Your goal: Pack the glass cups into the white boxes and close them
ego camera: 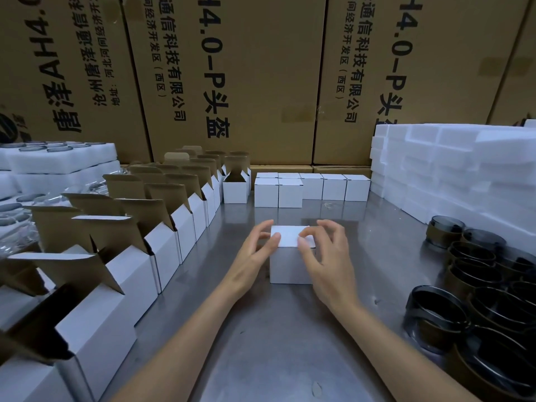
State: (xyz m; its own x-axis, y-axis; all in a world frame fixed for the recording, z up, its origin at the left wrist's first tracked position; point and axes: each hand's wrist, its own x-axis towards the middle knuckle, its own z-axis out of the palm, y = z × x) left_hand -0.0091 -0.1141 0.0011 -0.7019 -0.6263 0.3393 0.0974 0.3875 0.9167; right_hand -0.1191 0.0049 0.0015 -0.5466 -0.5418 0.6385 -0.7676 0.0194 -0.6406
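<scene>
Steel table (261, 343): grey, reflective work surface.

Dark glass cups (475, 291): clustered at the near right edge, several nested or lying on their sides.

White box (290, 262): closed, upright at table centre. Left hand (252, 256) at its left top edge, thumb lying on the lid, fingers lightly curled behind. Right hand (324, 256) at its right top edge, thumb and fingertips pressing on the lid; fingers spread, not wrapped round the box.

Open white boxes (162, 236): two rows along the left, brown-lined flaps standing up.

Closed white boxes (310, 187): grouped at the table's far side.

White foam blocks (452, 169): stacked far right.

Foam trays (58, 161): far left, holding dark round items.

Brown cartons (261, 76): printed, forming the back wall.
</scene>
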